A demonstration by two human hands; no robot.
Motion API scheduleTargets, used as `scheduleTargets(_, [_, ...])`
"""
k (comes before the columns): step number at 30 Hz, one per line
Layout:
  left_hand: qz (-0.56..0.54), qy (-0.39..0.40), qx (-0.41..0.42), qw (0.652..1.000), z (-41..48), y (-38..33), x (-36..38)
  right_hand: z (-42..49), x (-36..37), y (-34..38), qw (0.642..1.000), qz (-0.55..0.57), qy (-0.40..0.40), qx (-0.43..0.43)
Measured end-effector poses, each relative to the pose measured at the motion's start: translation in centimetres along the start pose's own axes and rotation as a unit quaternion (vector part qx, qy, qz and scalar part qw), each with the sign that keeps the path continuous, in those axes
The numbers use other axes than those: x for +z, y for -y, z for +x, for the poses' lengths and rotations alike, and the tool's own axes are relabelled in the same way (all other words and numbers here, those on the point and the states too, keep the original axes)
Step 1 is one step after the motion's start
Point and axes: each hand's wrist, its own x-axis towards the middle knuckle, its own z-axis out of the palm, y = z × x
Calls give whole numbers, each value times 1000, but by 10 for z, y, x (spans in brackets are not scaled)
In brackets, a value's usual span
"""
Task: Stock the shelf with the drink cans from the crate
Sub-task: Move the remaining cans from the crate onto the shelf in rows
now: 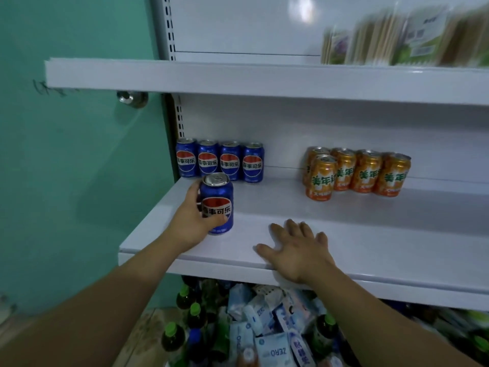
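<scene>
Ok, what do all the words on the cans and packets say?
"百事可乐": held blue can, four blue cans behind it.
"美年", rest unclear: orange cans.
"ZERO", upside down: blue-white pack at the bottom.
Top-shelf packets: too blurred.

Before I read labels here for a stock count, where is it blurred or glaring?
Head view: packets at top right smear with motion blur; a glare spot sits on the back panel; blue cans and orange cans read clearly.

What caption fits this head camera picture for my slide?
Left hand holds a blue can at the shelf before the blue row; right hand lies flat on it, orange cans behind.
</scene>
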Motion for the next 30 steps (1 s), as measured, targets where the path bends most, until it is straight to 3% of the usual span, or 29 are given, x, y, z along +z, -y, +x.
scheduleTargets(6, [-8,-57,-52,997,34,16,-26,1,1,0,1000,3,2,4])
scheduleTargets(18, [33,-144,-77,986,98,37,-39,-2,0,1,1000,18,-1,2])
scheduleTargets(25, [117,-197,-80,970,121,45,-35,0,1,1,1000,24,6,6])
scheduleTargets(30, [111,-211,-59,969,132,54,-32,-1,2,0,1000,31,2,4])
